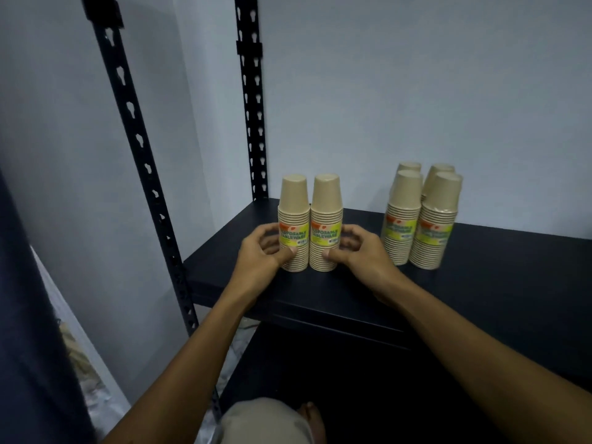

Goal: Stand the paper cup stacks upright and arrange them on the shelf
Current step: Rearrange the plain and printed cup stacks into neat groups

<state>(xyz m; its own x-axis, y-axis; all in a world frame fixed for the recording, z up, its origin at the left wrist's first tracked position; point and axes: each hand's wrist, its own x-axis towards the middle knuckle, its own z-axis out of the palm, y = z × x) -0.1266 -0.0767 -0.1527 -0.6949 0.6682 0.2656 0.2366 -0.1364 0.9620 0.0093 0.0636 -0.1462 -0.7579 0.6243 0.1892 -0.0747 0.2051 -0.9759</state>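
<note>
I see two tan paper cup stacks, upside-down with yellow-green labels, standing upright and touching, near the left front of the black metal shelf [480, 283]; left hand [259, 254] grips the left stack [294, 225], right hand [355, 251] grips the right stack [326, 225], thumbs on the fronts; four more tan stacks [419, 219] stand grouped well apart to the right; black slotted uprights [253, 123] stand left and behind; bare shelf lies between the groups; front edge close below the wrists.
</note>
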